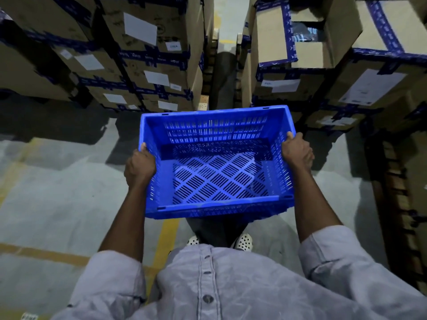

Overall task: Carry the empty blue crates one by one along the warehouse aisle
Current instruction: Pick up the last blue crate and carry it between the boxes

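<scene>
Hands clamp the empty blue crate [217,162] at waist height: left hand [140,166] gripping its left rim, right hand [296,150] its right. Carrying looks underway; next, steer between the taped cardboard boxes [159,65] ahead of the crate.

The blue crate [217,162] was moulded plastic with a slight sheen, its walls and base pierced by slots. The stacked boxes [159,65] were matt brown cardboard, sealed with glossy dark blue tape [384,26] and bearing white paper labels [139,28]. The floor [57,192] looked like worn grey concrete, dull and blotchy, with scuffed yellow painted lines [165,241]. The shirt [231,285] was soft, creased pale grey cloth with dull round buttons.
</scene>
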